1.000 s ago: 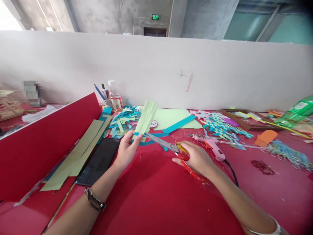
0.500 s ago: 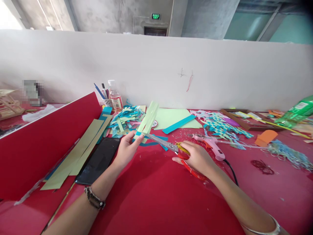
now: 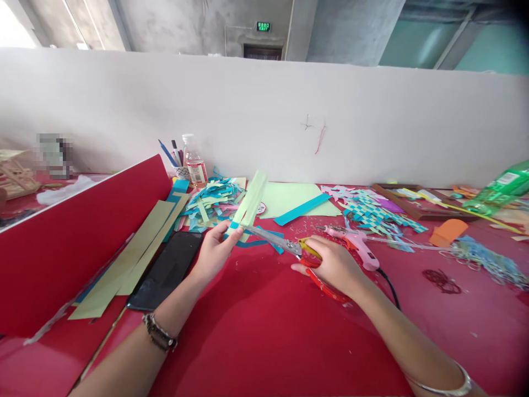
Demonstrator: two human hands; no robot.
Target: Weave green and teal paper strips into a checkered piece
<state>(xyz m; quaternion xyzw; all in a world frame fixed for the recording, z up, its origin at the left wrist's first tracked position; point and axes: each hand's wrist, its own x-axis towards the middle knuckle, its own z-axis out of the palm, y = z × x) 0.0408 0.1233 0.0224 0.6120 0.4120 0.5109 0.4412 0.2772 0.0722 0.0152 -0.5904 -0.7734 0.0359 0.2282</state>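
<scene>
My left hand [image 3: 216, 251] pinches the lower end of some pale green paper strips [image 3: 253, 197], which point up and away from me. A small blue paper piece [image 3: 234, 225] shows at the fingertips. My right hand [image 3: 335, 266] is wrapped round the red and yellow handles of a pair of scissors [image 3: 285, 242]. The blades reach left to the strips, with their tips right beside my left fingers. Whether the tips are between the strips is hard to make out. Under the blades lie loose blue strips [image 3: 268, 238] on the red table.
A black phone [image 3: 165, 273] and long green strips [image 3: 124, 264] lie left, beside a red board [image 3: 86, 242]. Behind are a paper-scrap pile [image 3: 217, 198], a bottle [image 3: 195, 165] and a green sheet [image 3: 295, 198]. Right are a pink glue gun [image 3: 359, 245] and woven paper pieces [image 3: 372, 212].
Almost nothing differs. Both hands, the scissors and the paper strips keep their places, and the whole view has shifted only very slightly.
</scene>
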